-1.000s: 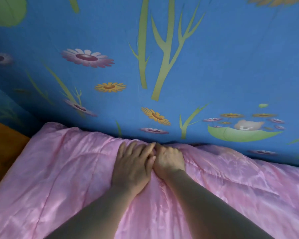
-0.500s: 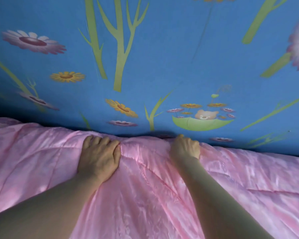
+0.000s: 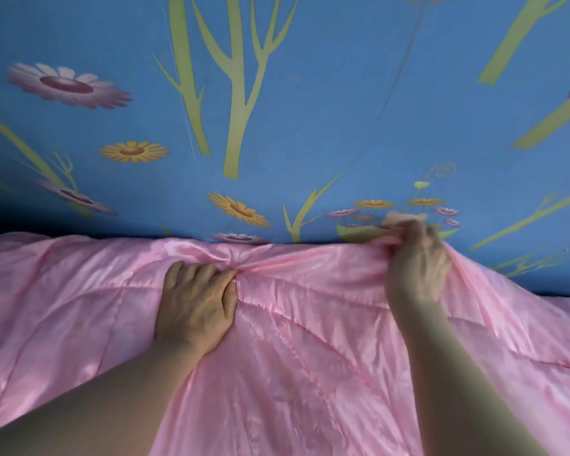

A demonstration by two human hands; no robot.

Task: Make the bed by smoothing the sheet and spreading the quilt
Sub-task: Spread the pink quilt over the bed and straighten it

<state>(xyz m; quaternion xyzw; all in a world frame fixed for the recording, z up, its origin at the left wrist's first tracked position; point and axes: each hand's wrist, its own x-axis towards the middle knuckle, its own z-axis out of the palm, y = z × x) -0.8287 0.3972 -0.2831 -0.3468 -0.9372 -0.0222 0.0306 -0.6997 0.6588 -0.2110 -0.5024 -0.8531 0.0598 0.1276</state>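
Note:
A shiny pink quilt point(image 3: 310, 340) covers the near half of the view, its far edge lying across the blue flowered sheet point(image 3: 326, 110). My left hand point(image 3: 196, 307) lies on the quilt just behind that edge, fingers curled into a bunched fold of the fabric. My right hand point(image 3: 417, 264) grips the quilt's far edge further right and holds it lifted off the sheet, blurred by motion. Creases run through the quilt between the two hands.
The sheet's print of green stems, pink and yellow flowers and a small bear fills the far half. A dark shadowed gap point(image 3: 0, 222) shows at the left, where the quilt's edge meets the sheet.
The hands, side by side a second ago, have spread apart along the quilt's edge. My right hand has gone right and lifted the edge; my left hand has kept its hold.

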